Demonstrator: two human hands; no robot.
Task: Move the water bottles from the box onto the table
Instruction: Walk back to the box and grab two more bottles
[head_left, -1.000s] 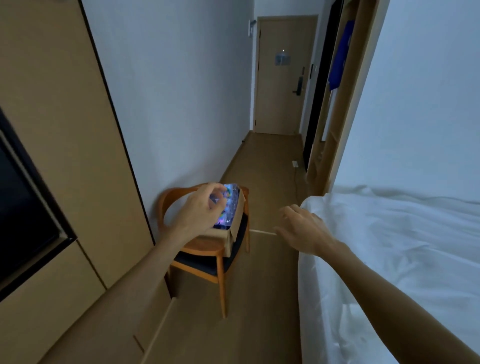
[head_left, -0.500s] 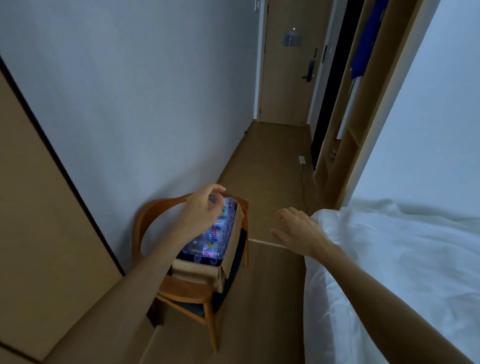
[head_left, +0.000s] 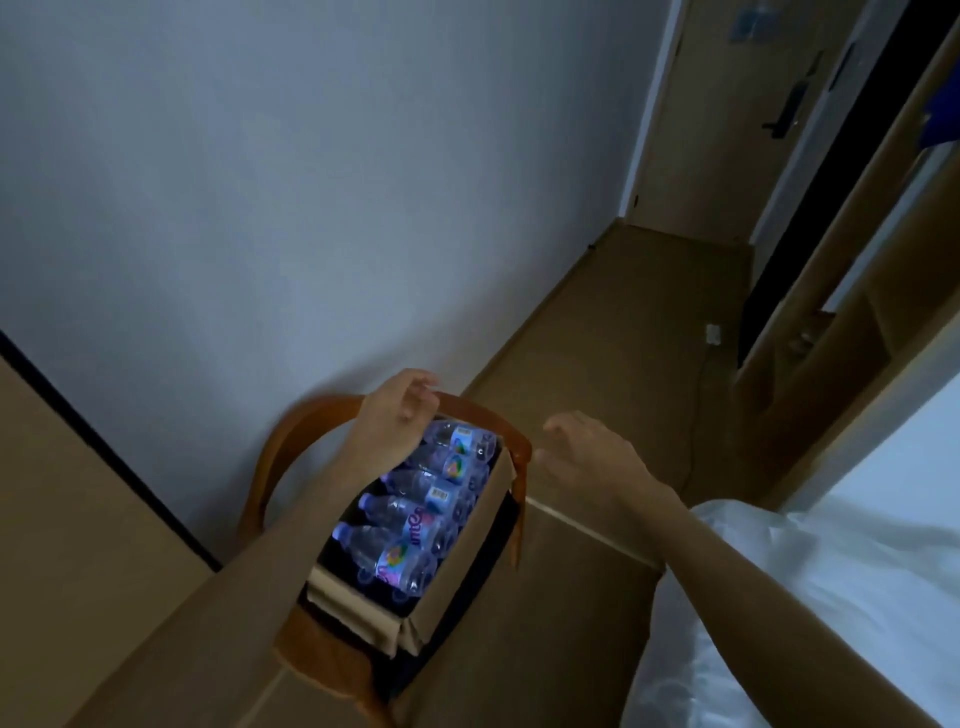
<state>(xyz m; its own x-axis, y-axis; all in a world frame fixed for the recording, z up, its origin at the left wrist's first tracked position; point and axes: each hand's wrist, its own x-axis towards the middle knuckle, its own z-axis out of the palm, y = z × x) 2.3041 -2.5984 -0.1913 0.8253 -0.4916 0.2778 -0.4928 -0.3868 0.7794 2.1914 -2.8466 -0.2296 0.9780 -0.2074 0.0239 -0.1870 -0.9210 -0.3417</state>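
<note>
Presently, a cardboard box is seen resting on the seat of a wooden chair set against the wall. Water bottles are packed inside it, laid on their sides in a row, caps toward the left and long axes running roughly left to right across the box. No worktop is in view, so none can be said to have been moved yet.

The left hand is held over the far end of the box, just above the furthest bottles, fingers loosely curled and nothing gripped; whether a bottle is touched cannot be told. The right hand is held just beyond the box's right wall, above the floor, fingers relaxed and spread, empty.

The left hand is judged the nearer: the bottles lie directly beneath and slightly toward the viewer from it. A downward reach with fingers wrapped across a bottle's barrel is thought to be what the next move calls for. The close packing may hinder getting fingers round one.

A bed with white sheets lies to the right.
</note>
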